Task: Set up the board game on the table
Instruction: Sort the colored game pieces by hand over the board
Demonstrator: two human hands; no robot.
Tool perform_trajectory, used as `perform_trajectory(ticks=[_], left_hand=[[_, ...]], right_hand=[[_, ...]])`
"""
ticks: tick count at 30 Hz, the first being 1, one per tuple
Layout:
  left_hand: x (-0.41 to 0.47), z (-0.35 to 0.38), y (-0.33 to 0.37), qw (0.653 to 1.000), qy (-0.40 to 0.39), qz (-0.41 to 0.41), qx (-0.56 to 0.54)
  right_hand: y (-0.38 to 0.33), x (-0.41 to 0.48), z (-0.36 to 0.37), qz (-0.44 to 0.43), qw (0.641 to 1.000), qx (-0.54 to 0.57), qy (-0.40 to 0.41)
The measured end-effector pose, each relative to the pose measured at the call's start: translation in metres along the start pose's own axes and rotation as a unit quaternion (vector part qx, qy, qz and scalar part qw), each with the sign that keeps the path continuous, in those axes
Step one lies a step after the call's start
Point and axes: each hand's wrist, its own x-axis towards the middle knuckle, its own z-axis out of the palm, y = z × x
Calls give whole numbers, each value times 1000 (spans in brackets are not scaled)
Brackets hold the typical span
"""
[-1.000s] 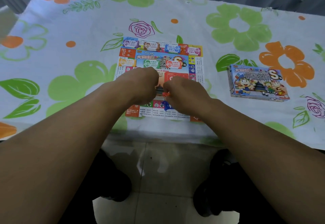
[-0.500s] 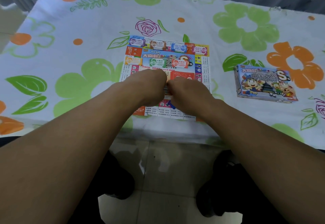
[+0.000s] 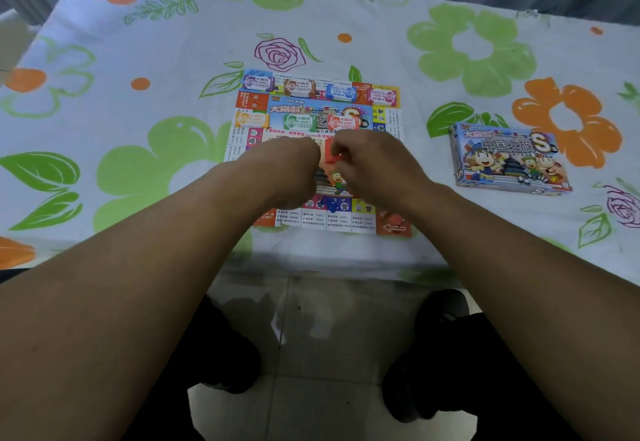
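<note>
While both grips are meeting over the middle of the game board, setup is looking well advanced; the board is lying flat on the desk beneath them; banknote stacks are sitting in rows on it, beyond the grips; the game box is lying well to the right of the right grip. The right grip is seemingly pinching a small red piece at its fingertips; the left grip is curling just beside it, fingers hidden, so I cannot tell what it is holding. Judged outstanding: setting this piece down; no dice or cards are showing.
</note>
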Motion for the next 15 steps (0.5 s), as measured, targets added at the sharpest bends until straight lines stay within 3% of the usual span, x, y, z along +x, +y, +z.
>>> perform_trajectory(ticks=[7, 15], left_hand=[[2, -2, 14, 1000, -2, 16, -15], [3, 1, 38, 999, -10, 30, -22]], right_hand=[[23, -30, -46, 64, 992, 105, 1], [48, -80, -57, 88, 988, 108, -71]])
